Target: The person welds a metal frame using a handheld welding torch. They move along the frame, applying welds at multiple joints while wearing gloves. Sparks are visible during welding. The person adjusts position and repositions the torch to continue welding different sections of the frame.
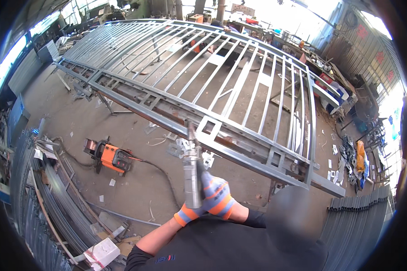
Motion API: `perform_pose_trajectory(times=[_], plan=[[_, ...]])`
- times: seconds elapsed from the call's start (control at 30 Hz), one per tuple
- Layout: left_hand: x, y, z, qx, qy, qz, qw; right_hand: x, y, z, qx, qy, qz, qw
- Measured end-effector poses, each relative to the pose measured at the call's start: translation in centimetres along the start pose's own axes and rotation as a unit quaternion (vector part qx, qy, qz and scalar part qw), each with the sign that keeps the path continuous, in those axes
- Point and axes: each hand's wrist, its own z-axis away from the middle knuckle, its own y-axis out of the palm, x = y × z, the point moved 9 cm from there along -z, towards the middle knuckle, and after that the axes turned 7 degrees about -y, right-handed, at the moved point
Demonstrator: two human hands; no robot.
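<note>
Both my hands wear grey gloves with orange bands and are brought together low in the middle of the view. My right hand is closed around the lower part of a silver, tube-shaped hand tool with a narrow tip. Close against it, my left hand is closed at the tool's lower end, its fingers partly hidden. The tip points away from me, toward the near rail of a large metal frame. Whether it touches the rail I cannot tell. The frame has many parallel bars and small square pieces along its near side.
An orange machine stands on the floor at left, with a dark cable running toward my hands. Long metal profiles are stacked at lower left, more at lower right. Metal scraps lie beneath the frame. Another person is partly visible beyond it.
</note>
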Motion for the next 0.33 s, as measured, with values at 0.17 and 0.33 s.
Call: perform_pose_trajectory(times=[0.17,0.33], plan=[[8.6,-9.9,-3.7,-0.061,-0.115,0.026,0.991,-4.0,4.7,-11.1,0.077,-0.085,-0.230,0.966],[5.8,-18.8,-9.1,-0.067,-0.146,0.113,0.981,-13.5,9.4,-20.1,0.070,0.102,-0.463,0.878]])
